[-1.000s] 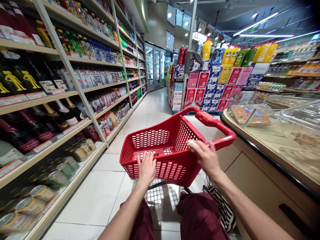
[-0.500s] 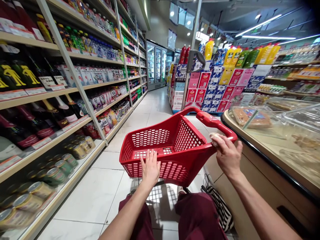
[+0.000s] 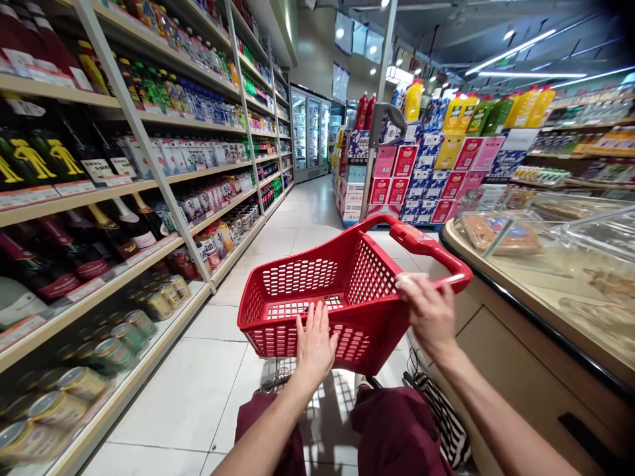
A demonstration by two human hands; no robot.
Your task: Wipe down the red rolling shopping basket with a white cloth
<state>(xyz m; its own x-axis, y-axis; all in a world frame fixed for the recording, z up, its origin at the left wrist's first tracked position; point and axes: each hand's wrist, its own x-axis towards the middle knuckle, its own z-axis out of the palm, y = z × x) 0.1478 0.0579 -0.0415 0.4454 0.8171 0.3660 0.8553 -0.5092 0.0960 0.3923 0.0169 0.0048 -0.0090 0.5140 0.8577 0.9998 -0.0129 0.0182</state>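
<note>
white tile floor (image 3: 163, 390) w/ red cart (image 3: 380, 320) & prob. b/w striped bag (image 3: 449, 418) on it

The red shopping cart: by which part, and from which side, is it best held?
Probably by the handle, coming from the person's right: this raised bar stands out beyond the basket, with an open gap between them.
</note>
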